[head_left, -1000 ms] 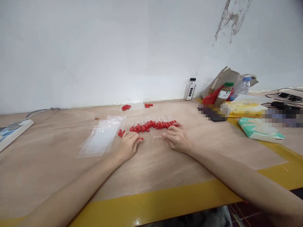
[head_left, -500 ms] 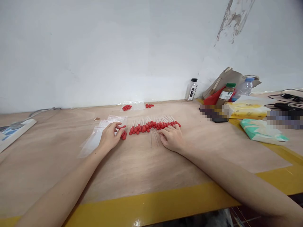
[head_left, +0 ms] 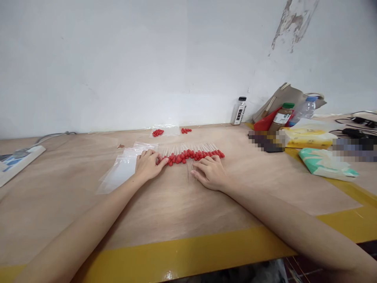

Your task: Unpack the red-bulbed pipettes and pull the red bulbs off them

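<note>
A row of glass droppers with red rubber bulbs (head_left: 193, 154) lies across the wooden table (head_left: 182, 212). My left hand (head_left: 150, 165) rests palm down at the row's left end. Its fingers are curled together and touch the first red bulbs, and whatever is under them is hidden. My right hand (head_left: 210, 171) lies just in front of the row's right half, fingers stretched flat. Its fingertips are on a few bare clear tubes (head_left: 189, 167).
Clear plastic bags (head_left: 120, 171) lie left of my left hand. Loose red bulbs (head_left: 158, 133) sit by the wall. At the right are a small bottle (head_left: 240, 111), a coffee bottle (head_left: 281, 116) and tissue packs (head_left: 324, 163). A power strip (head_left: 17, 161) is far left, and yellow tape (head_left: 188, 255) edges the table.
My left hand moved right from the plastic bags to the left end of the row, covering the loose red bulbs. My right hand slid slightly towards me.
</note>
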Motion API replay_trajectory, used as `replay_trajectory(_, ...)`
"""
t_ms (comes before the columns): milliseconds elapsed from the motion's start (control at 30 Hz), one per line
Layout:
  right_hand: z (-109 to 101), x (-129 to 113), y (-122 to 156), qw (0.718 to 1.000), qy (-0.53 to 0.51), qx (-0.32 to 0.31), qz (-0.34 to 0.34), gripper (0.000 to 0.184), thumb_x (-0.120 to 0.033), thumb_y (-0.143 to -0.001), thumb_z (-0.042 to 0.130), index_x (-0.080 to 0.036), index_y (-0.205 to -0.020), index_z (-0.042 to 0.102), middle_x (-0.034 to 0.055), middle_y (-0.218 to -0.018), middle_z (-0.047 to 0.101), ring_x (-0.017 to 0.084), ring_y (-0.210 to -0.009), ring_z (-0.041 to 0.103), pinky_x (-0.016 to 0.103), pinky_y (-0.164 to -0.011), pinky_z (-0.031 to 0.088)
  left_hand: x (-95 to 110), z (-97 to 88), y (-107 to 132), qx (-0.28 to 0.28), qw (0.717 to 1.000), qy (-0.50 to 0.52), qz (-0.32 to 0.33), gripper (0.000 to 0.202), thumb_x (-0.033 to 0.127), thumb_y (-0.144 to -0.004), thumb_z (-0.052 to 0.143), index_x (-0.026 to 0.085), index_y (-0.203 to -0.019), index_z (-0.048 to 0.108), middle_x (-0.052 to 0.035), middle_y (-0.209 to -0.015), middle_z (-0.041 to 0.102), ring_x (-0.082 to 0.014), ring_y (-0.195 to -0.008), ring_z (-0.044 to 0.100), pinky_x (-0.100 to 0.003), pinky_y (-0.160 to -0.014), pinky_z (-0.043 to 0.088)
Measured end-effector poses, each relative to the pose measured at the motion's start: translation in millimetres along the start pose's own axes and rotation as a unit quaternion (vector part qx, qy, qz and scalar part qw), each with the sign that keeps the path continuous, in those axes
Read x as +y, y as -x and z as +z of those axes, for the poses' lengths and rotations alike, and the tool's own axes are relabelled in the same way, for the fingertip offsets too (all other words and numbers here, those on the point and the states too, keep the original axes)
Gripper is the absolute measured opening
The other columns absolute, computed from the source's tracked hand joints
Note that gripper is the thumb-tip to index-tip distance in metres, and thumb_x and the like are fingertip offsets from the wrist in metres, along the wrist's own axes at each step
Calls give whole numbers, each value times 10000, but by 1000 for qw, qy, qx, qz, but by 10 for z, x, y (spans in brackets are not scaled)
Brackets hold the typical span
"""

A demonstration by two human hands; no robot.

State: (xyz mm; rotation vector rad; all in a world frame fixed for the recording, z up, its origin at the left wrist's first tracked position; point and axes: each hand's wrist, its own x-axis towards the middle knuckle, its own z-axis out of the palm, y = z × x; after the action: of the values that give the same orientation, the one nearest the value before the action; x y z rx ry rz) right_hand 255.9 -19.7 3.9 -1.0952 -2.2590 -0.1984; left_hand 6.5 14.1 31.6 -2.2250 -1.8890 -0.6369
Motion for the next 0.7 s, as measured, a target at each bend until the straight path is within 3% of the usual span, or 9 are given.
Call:
replay_trajectory(100, 4, 37, 12, 999, -19, 27, 28, 326, -400, -886, 400, -195, -952, 646, 60, -897, 654, 176, -860, 519, 370, -842, 257, -33, 42, -47, 0, 999, 19, -50, 331, 477, -799, 444, 204, -697, 601, -73, -901, 583, -287, -969, 486, -421, -819, 378)
replay_trajectory(200, -2, 95, 24, 996, -31, 58, 54, 279, -364, -867, 439, -191, -934, 647, 69, -909, 643, 186, -881, 530, 372, -849, 297, -56, 34, -23, 72, 994, 58, -53, 295, 422, -810, 446, 185, -699, 582, -77, -844, 587, -264, -917, 508, -388, -806, 388)
replay_trajectory(300, -6, 161, 38, 993, -45, 101, 51, 319, -349, -819, 502, -171, -1064, 602, 116, -1076, 569, 209, -982, 514, 367, -865, 353, 21, -9, 102, 116, 985, 130, 16, 236, 382, -829, 450, 181, -753, 548, -41, -784, 591, -200, -799, 537, -321, -735, 412)
replay_trajectory(467, -38, 187, 56, 992, -31, 117, -31, 532, -418, -795, 537, -183, -1265, 455, 139, -1305, 423, 239, -1147, 433, 396, -929, 354, 291, -27, 379, 67, 969, 176, 163, 181, 356, -850, 478, 192, -833, 554, -17, -816, 623, -167, -784, 562, -300, -735, 404)
replay_trajectory(600, -49, 150, 59, 989, -10, 97, -115, 410, -366, -841, 511, -210, -1219, 505, 73, -1111, 609, 203, -1117, 466, 393, -958, 296, 379, 44, 459, 88, 954, 172, 231, 160, 331, -848, 517, 188, -786, 552, -6, -787, 641, -157, -768, 575, -314, -747, 377)
replay_trajectory(700, -12, 138, 53, 984, 2, 102, -144, 298, -331, -862, 496, -221, -1127, 576, 30, -901, 682, 174, -978, 536, 395, -939, 278, 367, 95, 446, 101, 948, 170, 250, 157, 331, -843, 533, 190, -778, 560, -2, -790, 652, -154, -769, 582, -321, -752, 367)
